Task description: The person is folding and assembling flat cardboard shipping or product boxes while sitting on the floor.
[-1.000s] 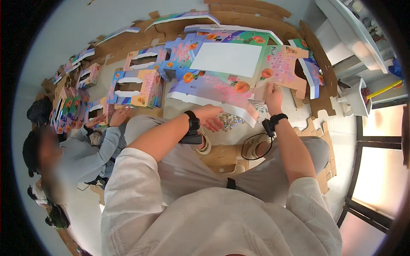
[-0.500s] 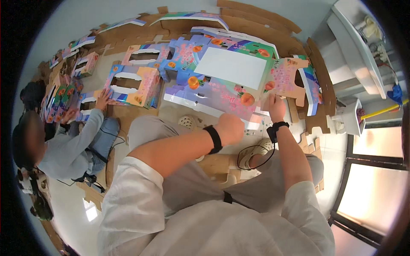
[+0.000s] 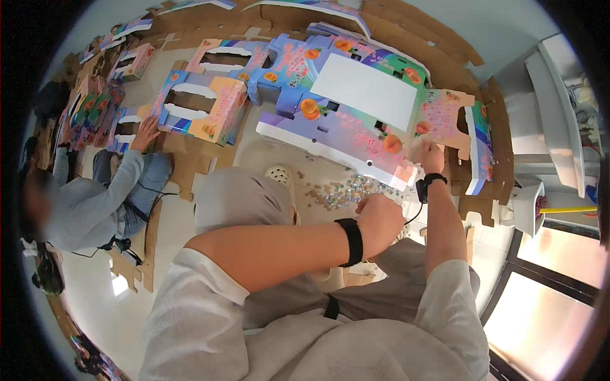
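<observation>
A large printed carton sheet (image 3: 343,130), purple, blue and green with orange fruit pictures, is spread before me with a white rectangular panel (image 3: 363,91) in its middle. At its near right corner is my right hand (image 3: 431,159), fingers curled closed; what they pinch, if anything, is hidden. My left hand (image 3: 380,223) is closed in a fist, nearer my body and apart from the sheet. Whatever it holds does not show. Many small round discs (image 3: 343,192), brown, green and clear, lie scattered on the floor between the sheet and my left hand.
To the left a co-worker (image 3: 95,213) sits with one hand on a printed box (image 3: 202,109) with a cut-out window. Brown cardboard strips (image 3: 419,33) line the wall side. A white bin (image 3: 528,202) stands at the right. My shoe (image 3: 279,176) is beside the discs.
My left hand has drawn back toward my body and to the right, away from the sheet's front edge. The discs show more fully. My right hand stays by the sheet's corner; the view has shifted.
</observation>
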The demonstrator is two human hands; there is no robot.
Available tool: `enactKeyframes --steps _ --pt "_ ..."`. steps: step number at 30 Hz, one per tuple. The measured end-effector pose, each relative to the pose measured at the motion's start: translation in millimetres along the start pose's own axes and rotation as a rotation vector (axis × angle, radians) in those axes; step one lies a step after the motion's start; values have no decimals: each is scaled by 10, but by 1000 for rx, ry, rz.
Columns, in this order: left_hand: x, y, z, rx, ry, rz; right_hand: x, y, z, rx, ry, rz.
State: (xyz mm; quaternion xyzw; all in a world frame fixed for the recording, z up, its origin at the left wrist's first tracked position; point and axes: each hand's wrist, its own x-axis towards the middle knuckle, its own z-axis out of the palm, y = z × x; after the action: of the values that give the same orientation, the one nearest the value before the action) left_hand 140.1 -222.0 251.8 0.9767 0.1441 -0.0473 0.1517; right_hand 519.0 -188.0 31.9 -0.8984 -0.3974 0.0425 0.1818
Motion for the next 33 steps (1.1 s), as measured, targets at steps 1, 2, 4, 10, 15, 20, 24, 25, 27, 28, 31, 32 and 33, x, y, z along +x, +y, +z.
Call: enactKeyframes --steps 1,2,4,10,15,20,24,25,27,28,31,32,33 --pt "7 -4 -24 42 -49 -13 62 41 74 36 -41 70" --pt "12 7 -47 21 -23 0 106 134 87 422 -186 214" --pt "33 24 -93 120 -114 -35 183 248 234 458 -200 360" --pt "93 83 -189 136 -149 0 64 290 813 101 -141 168" --pt "100 111 -228 145 -166 27 -132 -75 766 -198 -222 304" --pt "105 130 -212 146 -174 101 -356 -378 469 -94 -99 388" --pt "113 141 -134 90 -85 42 -490 -427 319 46 -8 267" --pt "119 144 -112 83 -83 18 -513 -434 295 40 -37 284" --pt "123 113 -66 91 4 119 -588 -478 286 -29 -5 318" --pt "124 106 -50 76 2 96 -597 -486 257 -10 -40 327" --pt "97 91 -38 55 -19 112 -678 -539 264 35 74 228" --pt "81 80 -44 51 -40 113 -663 -527 260 -12 145 198" --pt "66 71 -49 56 -44 133 -636 -515 276 -36 175 178"
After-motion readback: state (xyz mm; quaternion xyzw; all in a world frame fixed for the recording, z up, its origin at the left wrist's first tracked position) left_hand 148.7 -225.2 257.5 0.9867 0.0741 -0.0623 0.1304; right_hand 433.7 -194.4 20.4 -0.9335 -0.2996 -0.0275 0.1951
